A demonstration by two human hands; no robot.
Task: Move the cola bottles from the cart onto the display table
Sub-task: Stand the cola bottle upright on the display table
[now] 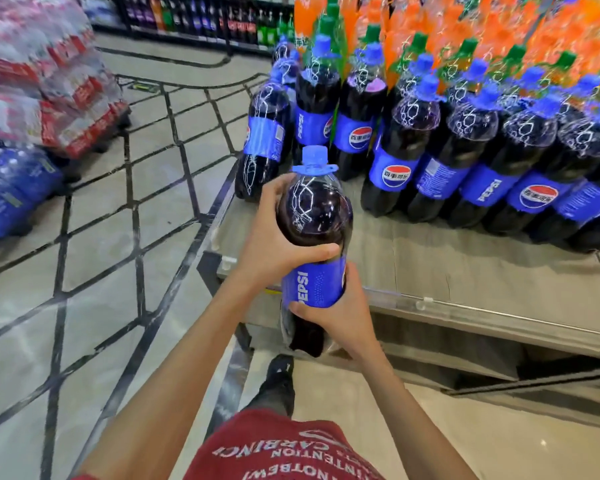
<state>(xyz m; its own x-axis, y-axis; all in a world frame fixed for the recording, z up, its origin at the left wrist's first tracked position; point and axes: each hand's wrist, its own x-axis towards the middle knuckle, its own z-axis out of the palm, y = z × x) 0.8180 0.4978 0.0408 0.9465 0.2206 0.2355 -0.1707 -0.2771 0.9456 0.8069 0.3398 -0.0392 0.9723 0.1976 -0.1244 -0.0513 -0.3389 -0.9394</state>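
Observation:
I hold one large cola bottle with a blue cap and blue label upright, over the front left corner of the display table. My left hand grips its dark upper body from the left. My right hand grips it lower down, around the blue label. Several matching cola bottles stand in rows at the back of the table. The cart is out of view.
Orange soda bottles stand behind the cola rows. Shrink-wrapped packs of red-labelled bottles and blue packs are stacked on the floor to the left. Drink shelves line the far wall. My shoe is by the table's corner.

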